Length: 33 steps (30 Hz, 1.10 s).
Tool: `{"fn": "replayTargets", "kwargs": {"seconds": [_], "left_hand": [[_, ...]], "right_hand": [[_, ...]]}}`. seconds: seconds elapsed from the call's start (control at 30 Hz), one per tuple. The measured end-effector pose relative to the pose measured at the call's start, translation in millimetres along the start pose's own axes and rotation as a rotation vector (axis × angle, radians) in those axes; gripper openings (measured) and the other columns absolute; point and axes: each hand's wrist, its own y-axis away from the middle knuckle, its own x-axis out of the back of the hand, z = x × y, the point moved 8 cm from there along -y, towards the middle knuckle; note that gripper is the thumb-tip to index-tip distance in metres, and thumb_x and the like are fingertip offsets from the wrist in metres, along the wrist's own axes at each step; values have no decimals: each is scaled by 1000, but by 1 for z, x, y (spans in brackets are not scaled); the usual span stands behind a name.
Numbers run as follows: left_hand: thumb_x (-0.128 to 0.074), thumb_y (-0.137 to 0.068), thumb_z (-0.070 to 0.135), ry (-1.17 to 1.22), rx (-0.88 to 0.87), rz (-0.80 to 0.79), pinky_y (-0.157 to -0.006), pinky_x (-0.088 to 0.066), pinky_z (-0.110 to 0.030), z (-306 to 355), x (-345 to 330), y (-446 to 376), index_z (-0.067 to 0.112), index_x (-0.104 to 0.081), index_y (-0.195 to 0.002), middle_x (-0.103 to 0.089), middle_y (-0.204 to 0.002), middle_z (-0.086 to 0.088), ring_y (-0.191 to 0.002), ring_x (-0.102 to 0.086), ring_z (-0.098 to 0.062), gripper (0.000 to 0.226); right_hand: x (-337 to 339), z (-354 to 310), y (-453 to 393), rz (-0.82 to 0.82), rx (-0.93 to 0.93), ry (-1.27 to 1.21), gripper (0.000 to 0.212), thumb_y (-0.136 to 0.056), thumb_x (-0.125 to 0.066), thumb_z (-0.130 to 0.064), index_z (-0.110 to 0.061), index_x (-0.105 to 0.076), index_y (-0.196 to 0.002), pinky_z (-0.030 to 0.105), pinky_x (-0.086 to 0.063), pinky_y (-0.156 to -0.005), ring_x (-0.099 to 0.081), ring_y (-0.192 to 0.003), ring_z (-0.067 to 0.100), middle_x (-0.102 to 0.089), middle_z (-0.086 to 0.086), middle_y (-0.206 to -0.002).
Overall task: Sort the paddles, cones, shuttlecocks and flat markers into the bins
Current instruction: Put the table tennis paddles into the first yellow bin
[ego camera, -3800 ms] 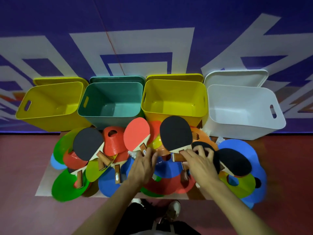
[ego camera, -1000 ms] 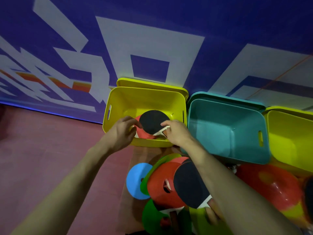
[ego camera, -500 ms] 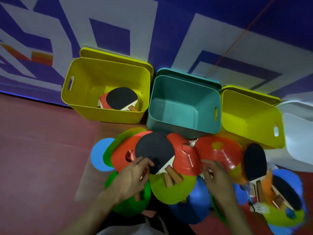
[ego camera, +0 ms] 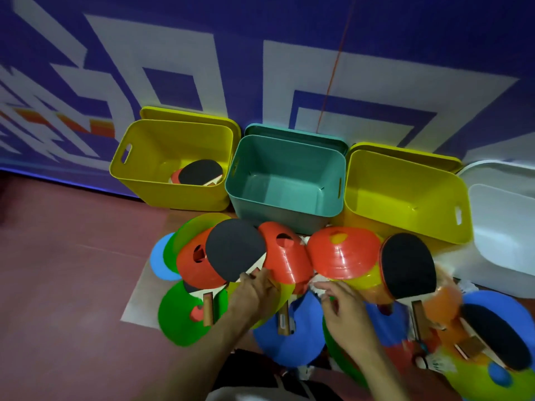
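A black-faced paddle [ego camera: 234,248] lies on top of the pile, over an orange-red cone [ego camera: 195,267]. My left hand [ego camera: 254,292] grips it at the neck of its handle. My right hand [ego camera: 343,306] hovers beside it with loosely curled fingers that hold nothing, close to white shuttlecock feathers [ego camera: 317,285]. Two paddles [ego camera: 199,172] lie inside the left yellow bin [ego camera: 173,198]. More cones [ego camera: 286,261] [ego camera: 343,253], another black paddle [ego camera: 408,264], a green flat marker [ego camera: 182,319] and a blue flat marker [ego camera: 289,345] fill the pile.
A teal bin [ego camera: 289,217], a second yellow bin [ego camera: 405,224] and a white bin [ego camera: 503,276] stand in a row against the purple-and-white wall. At the far right lie a third black paddle [ego camera: 498,340] and a shuttlecock [ego camera: 440,364]. Red floor lies to the left.
Both hands left two paddles in the left yellow bin and came back to the pile. My left hand has closed round the top black paddle's handle. My right hand shifted left towards the shuttlecock feathers.
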Motion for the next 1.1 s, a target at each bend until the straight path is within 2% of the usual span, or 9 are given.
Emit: {"fn": "replayTargets", "kwargs": {"seconds": [0.2,0.3,0.4,0.5,0.63,0.73,0.83,0.97,1.1], "left_hand": [[-54,-89,47,219,172,167,-78,-42,-28,12,-6,7,24,-54,-130,-60,-120,0,-111,-59,-29,47],[-56,-88,42,147,131,264,-61,-35,-14,22,17,14,20,-61,-120,-52,-89,15,-101,-65,-29,39],[-57,-86,36,125,-15,302,-46,-42,-31,36,41,31,7,-60,-88,-55,-71,-6,-59,-60,-37,30],[-49,-97,33,14,45,330,-62,-38,-36,22,53,45,15,-46,-108,-41,-92,-11,-65,-53,-34,21],[-46,-87,13,8,-86,369,-49,-37,-39,0,64,54,19,-31,-98,-32,-88,-7,-70,-39,-26,20],[-47,-88,4,6,-211,403,-58,-36,-39,-4,81,71,11,-38,-97,-35,-87,-8,-77,-33,-24,15],[-35,-93,28,94,-251,422,-66,-39,-39,-22,107,81,15,-39,-100,-39,-94,-9,-80,-37,-23,15],[-38,-91,26,166,-320,428,-74,-34,-26,-60,147,82,20,-43,-102,-43,-96,-2,-84,-38,-18,13],[-36,-94,29,124,-435,386,-75,-41,-36,-105,190,67,23,-44,-103,-45,-93,2,-87,-41,-23,14]], "right_hand": [[10,30,4,-133,61,30,26,-97,-54,-14,-29,-67,-115,25,-50,-93,-54,-105,-3,-54,-24,-111],[11,28,2,-179,129,47,26,-96,-55,-14,-28,-67,-114,20,-48,-87,-54,-101,-4,-53,-24,-109],[8,19,-3,-220,179,37,26,-97,-54,-16,-31,-66,-113,20,-49,-86,-55,-101,-3,-53,-26,-110],[0,5,-11,-236,232,28,24,-98,-53,-17,-32,-66,-112,21,-49,-87,-55,-102,-3,-54,-24,-110],[-17,-22,-25,-246,295,56,22,-99,-51,-20,-30,-64,-115,23,-50,-86,-57,-99,1,-54,-19,-110],[-32,-51,-34,-240,320,79,22,-99,-50,-22,-28,-64,-115,22,-49,-85,-56,-99,2,-53,-17,-111],[-60,-70,-42,-263,277,108,22,-98,-50,-20,-25,-65,-114,25,-50,-86,-58,-100,8,-57,-10,-111],[-123,-84,-46,-362,151,193,25,-94,-52,-17,-20,-68,-112,33,-52,-91,-64,-101,18,-67,0,-109],[-177,-71,-50,-346,-194,396,21,-91,-53,-20,-22,-65,-108,34,-49,-90,-56,-98,31,-46,10,-122]]}}
